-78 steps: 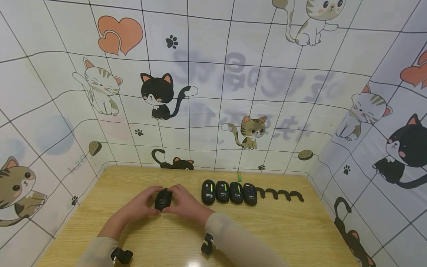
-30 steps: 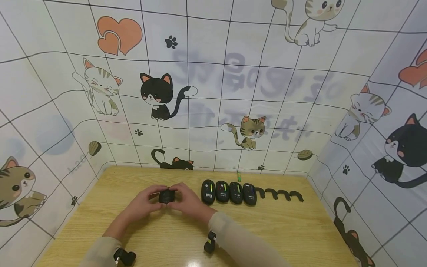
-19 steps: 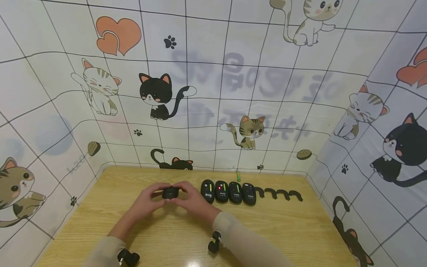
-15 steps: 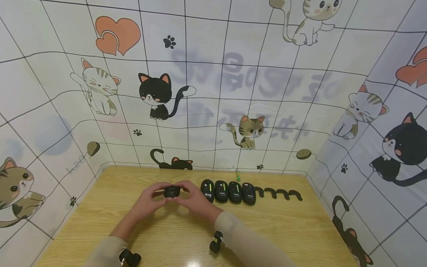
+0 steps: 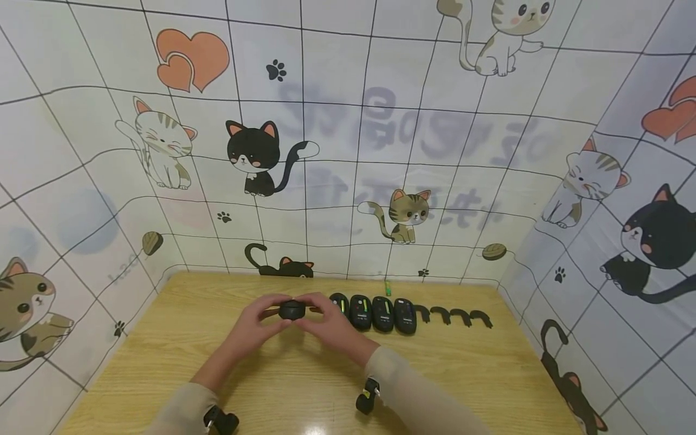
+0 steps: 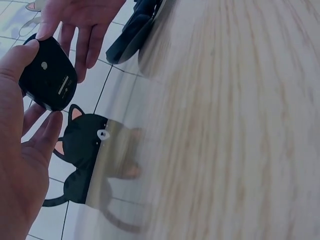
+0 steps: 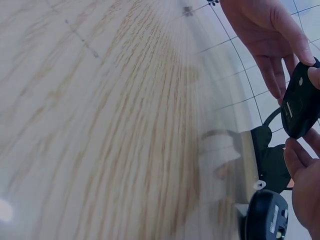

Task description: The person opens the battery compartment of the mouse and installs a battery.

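Note:
Both hands hold a black computer mouse (image 5: pixel 292 310) above the tabletop, left of a row of similar mice. My left hand (image 5: pixel 255 326) grips its left side with thumb and fingers. From the right, my right hand (image 5: pixel 334 326) pinches the opposite side, thumb toward me. The head view shows the mouse end-on. In the left wrist view, the underside of the mouse (image 6: pixel 50 75) shows a small light mark and printed lines. The right wrist view also shows the underside of the mouse (image 7: pixel 300 100) between the fingers of both hands.
Several black mice (image 5: pixel 360 312) lie underside up in a row, the leftmost partly hidden by my right hand. Several curved black pieces (image 5: pixel 460 316) lie to their right. A small green item (image 5: pixel 388 289) lies behind the row on the wooden table (image 5: pixel 457 374). Cat-patterned cloth walls surround it.
Both hands have carried the mouse to the right and slightly away from me, closer to the row. It has tilted from showing its broad face to showing its end. The row has not moved.

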